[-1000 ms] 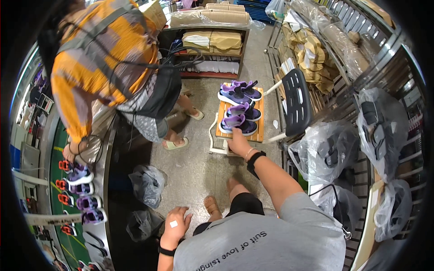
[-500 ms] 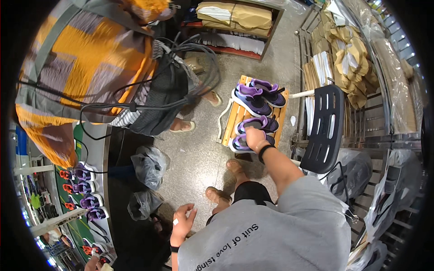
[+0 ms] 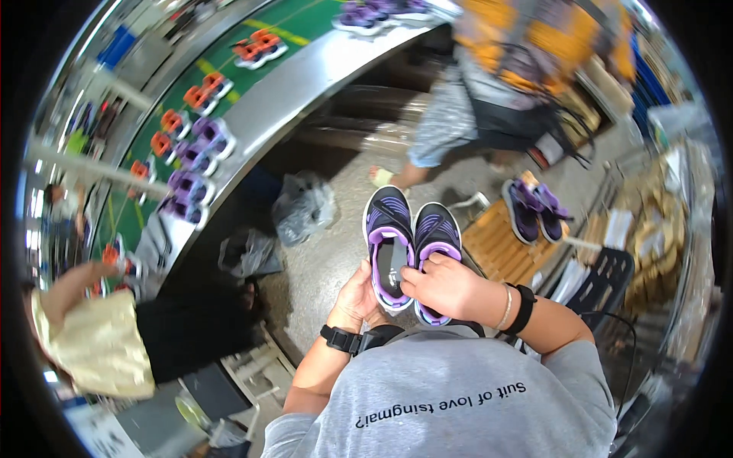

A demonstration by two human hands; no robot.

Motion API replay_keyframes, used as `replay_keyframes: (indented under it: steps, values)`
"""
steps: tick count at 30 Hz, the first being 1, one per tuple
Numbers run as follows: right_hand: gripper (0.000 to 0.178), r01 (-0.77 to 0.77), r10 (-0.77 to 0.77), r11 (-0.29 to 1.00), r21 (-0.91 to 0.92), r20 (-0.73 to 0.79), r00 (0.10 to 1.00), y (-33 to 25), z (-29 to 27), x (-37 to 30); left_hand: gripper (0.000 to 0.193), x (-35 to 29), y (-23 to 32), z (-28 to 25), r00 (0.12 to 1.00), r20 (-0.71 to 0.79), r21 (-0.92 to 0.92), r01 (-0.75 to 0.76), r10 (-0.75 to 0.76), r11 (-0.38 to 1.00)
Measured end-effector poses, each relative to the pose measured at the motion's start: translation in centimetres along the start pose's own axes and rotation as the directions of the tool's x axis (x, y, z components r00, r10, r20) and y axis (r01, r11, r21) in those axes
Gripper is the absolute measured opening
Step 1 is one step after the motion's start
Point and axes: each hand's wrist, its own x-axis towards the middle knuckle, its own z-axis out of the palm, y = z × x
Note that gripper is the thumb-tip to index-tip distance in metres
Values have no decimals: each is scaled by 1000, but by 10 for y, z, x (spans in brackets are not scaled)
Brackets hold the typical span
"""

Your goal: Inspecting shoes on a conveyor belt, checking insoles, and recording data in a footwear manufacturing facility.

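Observation:
In front of my chest is a pair of dark sneakers with purple linings, toes pointing away from me. My left hand (image 3: 353, 295) grips the left sneaker (image 3: 389, 214) by its outer side near the heel, thumb against the edge; its other fingers are mostly hidden. My right hand (image 3: 452, 288) is closed over the collar of the right sneaker (image 3: 437, 224), with its fingertips between the two shoe openings. A printed insole shows inside the left sneaker. Another pair of purple-lined sneakers (image 3: 534, 211) stands on a slatted wooden stool (image 3: 489, 248) ahead to the right.
On the left runs a green conveyor (image 3: 237, 84) with a metal edge, bearing purple and orange shoes. A person in an orange checked top (image 3: 527, 38) is ahead; another in a yellow top (image 3: 103, 336) works at left. Plastic bags (image 3: 303, 208) lie beneath the conveyor. A black chair back (image 3: 607, 282) stands right.
My right hand has lifted a pair of sneakers off the stool to my chest, and my left hand has come onto them. My view has swung left, toward the conveyor.

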Motion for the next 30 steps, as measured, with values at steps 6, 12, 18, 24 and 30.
replay_keyframes:
  steps: [6, 12, 18, 24, 30]
  values:
    - [15, 279, -266, 956, -87, 142, 954, -44, -15, 64, 70, -72, 26, -9, 947, 52, 52, -320, 317, 946]
    - [24, 441, -415, 889, -121, 192, 889, -78, -17, 99, 81, -110, 31, -33, 922, 36, -82, -383, 387, 920]
    - [20, 458, -448, 848, -265, 100, 888, -99, -20, 114, 83, -123, 46, -37, 910, 84, -135, -394, 407, 909]
    - [21, 464, -469, 841, -279, 50, 882, -104, -20, 115, 85, -126, 50, -38, 902, 98, -119, -409, 421, 905]
    - [20, 382, -395, 892, -241, -8, 919, -91, -15, 100, 84, -106, 48, -42, 911, 131, -46, -389, 392, 920]
